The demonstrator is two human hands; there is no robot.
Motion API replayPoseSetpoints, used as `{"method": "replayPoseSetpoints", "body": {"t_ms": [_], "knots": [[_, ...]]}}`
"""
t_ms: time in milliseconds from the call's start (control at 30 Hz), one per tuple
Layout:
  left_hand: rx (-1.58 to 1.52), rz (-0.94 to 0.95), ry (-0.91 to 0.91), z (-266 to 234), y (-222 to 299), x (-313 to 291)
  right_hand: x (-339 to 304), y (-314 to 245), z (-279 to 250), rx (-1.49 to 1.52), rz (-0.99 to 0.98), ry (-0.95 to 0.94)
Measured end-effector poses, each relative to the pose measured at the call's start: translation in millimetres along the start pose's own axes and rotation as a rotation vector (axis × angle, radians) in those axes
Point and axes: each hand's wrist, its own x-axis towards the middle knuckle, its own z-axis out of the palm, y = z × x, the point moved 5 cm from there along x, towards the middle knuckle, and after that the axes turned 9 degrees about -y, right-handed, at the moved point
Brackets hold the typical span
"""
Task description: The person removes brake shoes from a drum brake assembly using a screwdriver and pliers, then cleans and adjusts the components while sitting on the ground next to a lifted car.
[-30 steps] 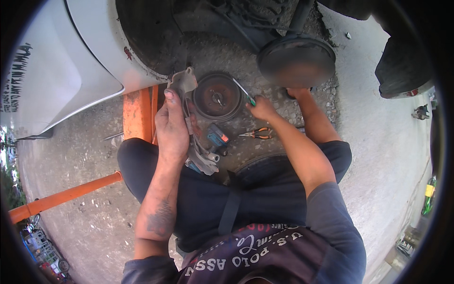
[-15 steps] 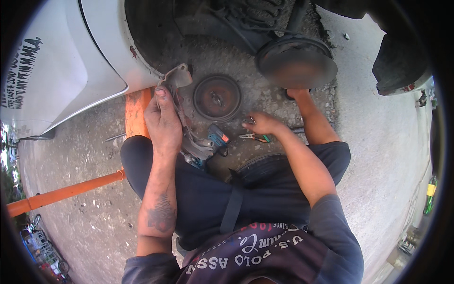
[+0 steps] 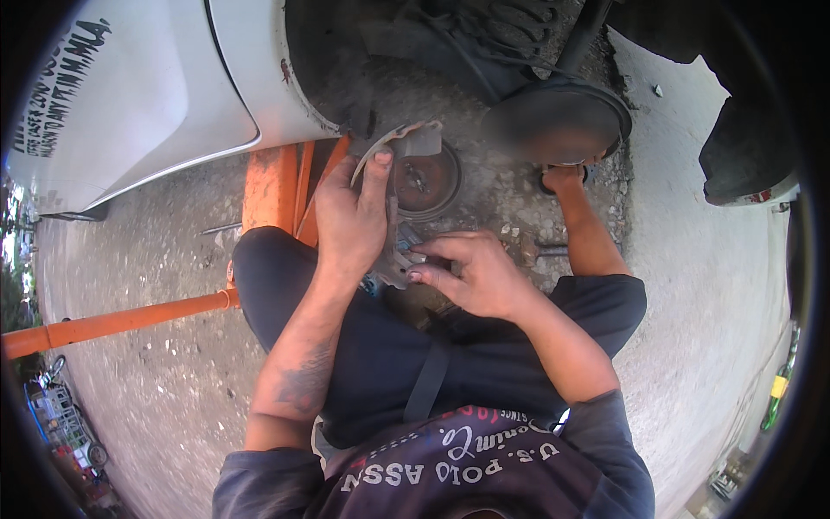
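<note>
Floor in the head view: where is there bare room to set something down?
Pale concrete right of the right knee; gritty ground between the orange bar and left forearm. Crowded: around the left hand, right hand, curved metal part and round drum.

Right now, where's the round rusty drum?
Head view, just above centre: the drum lies on the ground, right of the orange stand, partly hidden by the curved metal part in the left hand.

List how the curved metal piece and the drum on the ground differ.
The curved metal piece is held in the left hand; the drum rests on the ground. The piece is greyish, the drum largely rusty brown. The piece is long and bent, the drum circular. Both look worn.
</note>
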Motion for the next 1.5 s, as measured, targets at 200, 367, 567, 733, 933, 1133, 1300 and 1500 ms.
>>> {"method": "replayPoseSetpoints", "body": {"t_ms": [200,367,567,733,933,1133,1300,1500], "knots": [[0.165,-0.223,-0.177,11,-13,1,-15,-9,4,-0.365,-0.263,0.048],[0.300,-0.369,-0.357,17,-37,1,-20,-1,5,-0.340,-0.244,0.042],[0.307,-0.361,-0.299,18,-40,4,-23,5,2,-0.225,-0.173,0.076],[0.337,-0.408,-0.482,22,-46,3,-19,-4,10,-0.318,-0.394,0.162],[0.371,-0.479,-0.578,27,-59,-4,-29,-8,26,-0.269,-0.169,0.097],[0.398,-0.463,-0.512,31,-53,-1,-28,7,11,-0.281,-0.211,0.114],[0.444,-0.492,-0.568,32,-54,-2,-31,11,24,-0.165,-0.145,0.160],[0.445,-0.548,-0.594,38,-71,-4,-36,20,21,-0.117,-0.163,0.184]]}}
